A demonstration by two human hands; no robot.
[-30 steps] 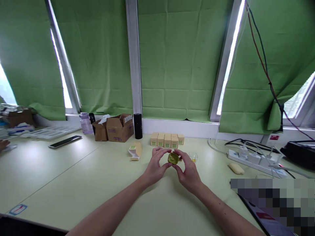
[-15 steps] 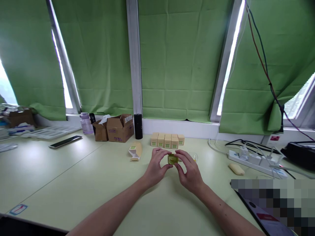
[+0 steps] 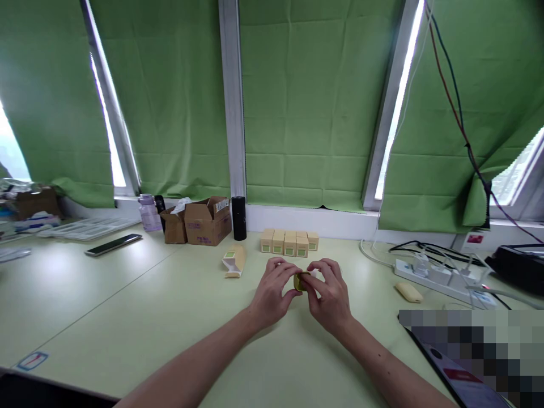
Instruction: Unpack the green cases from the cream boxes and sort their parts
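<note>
A small olive-yellow piece [image 3: 301, 283] is held up over the table between my two hands; its exact kind cannot be made out. My left hand [image 3: 272, 293] pinches its left side, thumb below and fingers above. From the right, the thumb and fingertips of my right hand [image 3: 332, 293] close on it and cover part of it. Beyond my hands stands a cluster of several small tan boxes [image 3: 289, 245] with green labels. An opened tan carton [image 3: 235, 260] lies on its side to the left, its white inside showing.
At the back left stand brown cardboard boxes [image 3: 208, 224], a black cylinder [image 3: 238, 219] and a purple bottle [image 3: 148, 213]. A dark flat phone-like slab [image 3: 113, 245] lies farther left. On the right are a power strip [image 3: 446, 283], a cream oval object [image 3: 408, 292] and a partly blurred dark device [image 3: 450, 357].
The olive piece has turned and shifted slightly right, and my fingers now cover more of it. My right hand's fingers have curled in. A clear cup seen behind my right hand is now hidden.
</note>
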